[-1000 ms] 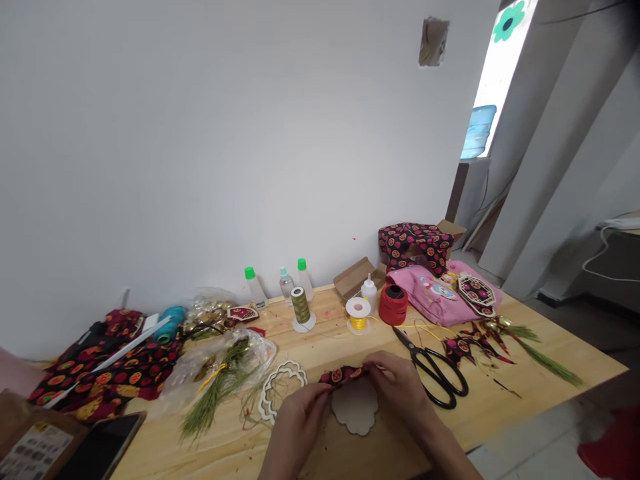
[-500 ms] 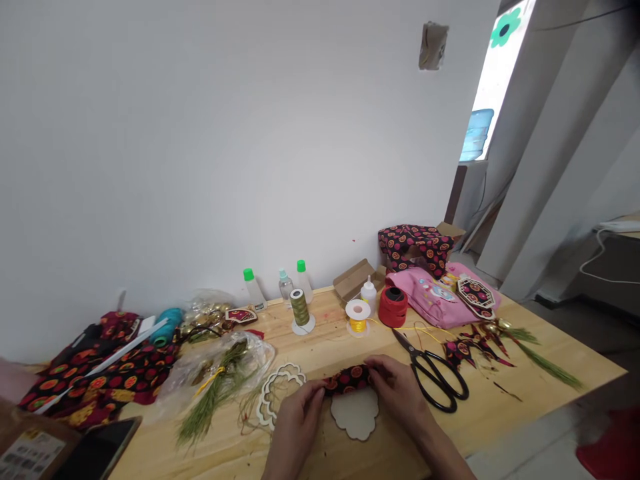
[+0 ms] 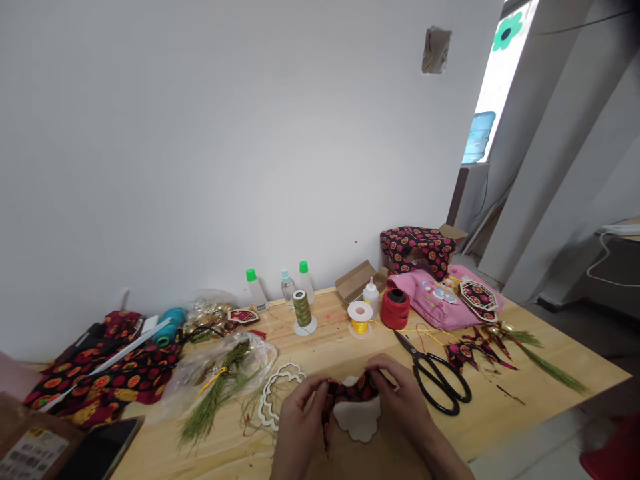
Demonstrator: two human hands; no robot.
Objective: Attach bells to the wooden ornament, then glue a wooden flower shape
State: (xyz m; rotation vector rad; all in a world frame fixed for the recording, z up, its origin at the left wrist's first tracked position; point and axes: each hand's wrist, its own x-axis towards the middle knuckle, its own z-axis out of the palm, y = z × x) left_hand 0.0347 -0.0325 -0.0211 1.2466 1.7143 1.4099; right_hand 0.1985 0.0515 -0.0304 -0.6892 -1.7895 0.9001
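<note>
A strip of dark patterned fabric (image 3: 350, 391) is stretched between my two hands, sagging in the middle. My left hand (image 3: 303, 410) pinches its left end, and a loose tail hangs below those fingers. At the other end, my right hand (image 3: 395, 390) closes on the cloth. Under the fabric lies a pale scalloped plate (image 3: 359, 420), its upper part partly covered, on a brown board (image 3: 345, 460). To the left are white scalloped frames (image 3: 269, 397). Black-handled scissors (image 3: 435, 373) rest just right of my right hand.
Behind stand an olive thread spool (image 3: 302, 312), a yellow thread spool (image 3: 360, 321), a glue bottle (image 3: 371, 297) and a red thread cone (image 3: 395, 309). Fabric scraps (image 3: 475, 351) lie at right. Left are a green tassel (image 3: 213, 400), patterned cloth (image 3: 120, 367) and a phone (image 3: 100, 450).
The fabric strip went from a straight band above the plate to a sagging curve, with a tail now hanging at left. The plate's top edge now shows above it.
</note>
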